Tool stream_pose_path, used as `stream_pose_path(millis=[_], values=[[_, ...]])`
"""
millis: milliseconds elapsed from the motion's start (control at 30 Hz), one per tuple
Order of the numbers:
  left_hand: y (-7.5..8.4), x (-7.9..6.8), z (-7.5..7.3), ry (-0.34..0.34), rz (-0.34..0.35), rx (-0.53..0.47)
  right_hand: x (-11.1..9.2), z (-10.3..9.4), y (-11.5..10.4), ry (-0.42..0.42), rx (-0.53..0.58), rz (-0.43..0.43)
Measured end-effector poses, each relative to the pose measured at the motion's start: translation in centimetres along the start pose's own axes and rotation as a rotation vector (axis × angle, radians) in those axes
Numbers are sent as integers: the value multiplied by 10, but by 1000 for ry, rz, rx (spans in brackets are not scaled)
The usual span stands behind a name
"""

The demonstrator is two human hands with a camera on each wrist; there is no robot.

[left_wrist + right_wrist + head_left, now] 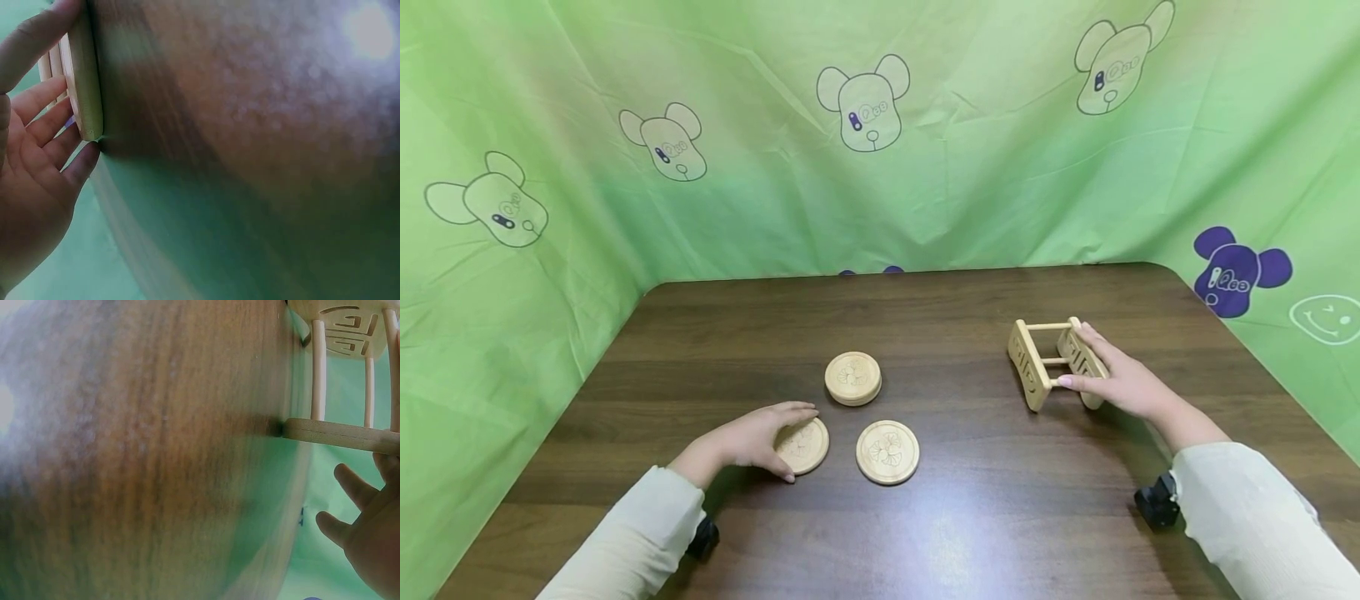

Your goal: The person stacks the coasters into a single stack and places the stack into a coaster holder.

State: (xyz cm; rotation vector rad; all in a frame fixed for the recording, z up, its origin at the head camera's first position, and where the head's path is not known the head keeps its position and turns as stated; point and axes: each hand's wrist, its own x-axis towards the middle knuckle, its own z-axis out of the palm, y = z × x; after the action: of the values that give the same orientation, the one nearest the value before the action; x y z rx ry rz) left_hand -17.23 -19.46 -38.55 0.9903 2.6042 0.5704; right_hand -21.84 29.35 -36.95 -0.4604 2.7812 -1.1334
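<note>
On the left side of the table my left hand [758, 437] spans a round wooden coaster [805, 447], thumb on its near edge and fingers on its far edge. The left wrist view shows this coaster [87, 81] edge-on between thumb and fingers. Toward the right, my right hand [1123, 379] holds a small wooden coaster rack [1030, 367] by its right side panel. Its thumb lies at the near end and its fingers at the far top corner. In the right wrist view two fingers of the right hand [375, 525] stick out beside the panel [337, 434].
A short stack of coasters [853, 377] with a leaf design stands behind the left hand's coaster. Another single coaster [887, 452] lies flat to its right. The dark wooden table [970, 500] is backed by a green printed cloth [970, 167].
</note>
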Motion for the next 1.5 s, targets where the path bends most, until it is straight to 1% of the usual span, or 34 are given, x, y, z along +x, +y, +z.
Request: stream_pose_path(millis=[167, 433, 633, 900, 1100, 1333, 1500], values=[[1, -1, 0, 16, -5, 8, 0, 2, 1, 0, 6, 2], [-1, -1, 0, 34, 14, 5, 1, 2, 1, -2, 3, 5], [-3, -1, -2, 48, 23, -8, 3, 2, 2, -7, -13, -11], [-3, 1, -7, 75, 44, -8, 3, 2, 3, -15, -17, -10], [1, 4, -16, 115, 69, -13, 3, 0, 1, -17, -13, -1], [3, 14, -24, 117, 40, -26, 3, 0, 0, -14, -3, -1], [3, 22, -30, 131, 58, -14, 2, 0, 0, -11, -14, -10]])
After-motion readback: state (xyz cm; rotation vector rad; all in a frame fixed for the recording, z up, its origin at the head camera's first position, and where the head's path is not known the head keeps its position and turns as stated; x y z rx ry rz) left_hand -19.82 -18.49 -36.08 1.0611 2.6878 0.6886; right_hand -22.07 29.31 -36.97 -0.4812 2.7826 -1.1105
